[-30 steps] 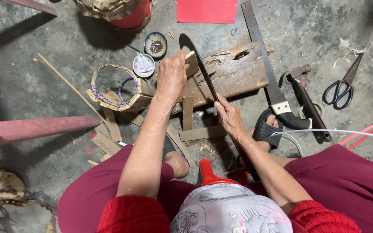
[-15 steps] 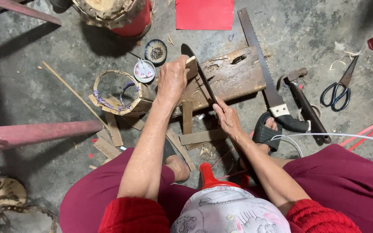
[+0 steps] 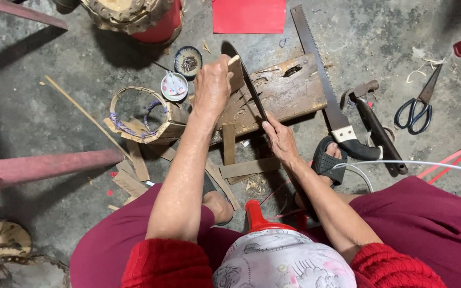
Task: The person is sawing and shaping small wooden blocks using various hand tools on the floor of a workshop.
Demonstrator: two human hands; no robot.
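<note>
Shifted a little since half a second ago: left hand [image 3: 212, 88] higher on the wooden block [image 3: 281, 93], fingers closed on a small bamboo strip [image 3: 235, 72] stood against the dark blade [image 3: 252, 90]. Right hand [image 3: 279, 140] wrapped about the blade's handle end, edge set into the strip's top. Splitting seemingly only begun, strip not yet parted. Several cut slats [image 3: 249, 167] already down on the floor [image 3: 54, 64] beside a half-woven basket frame [image 3: 137, 114]. Saw [image 3: 316, 69], hammer [image 3: 372, 120] and scissors [image 3: 417, 104] lying idle to the right.
</note>
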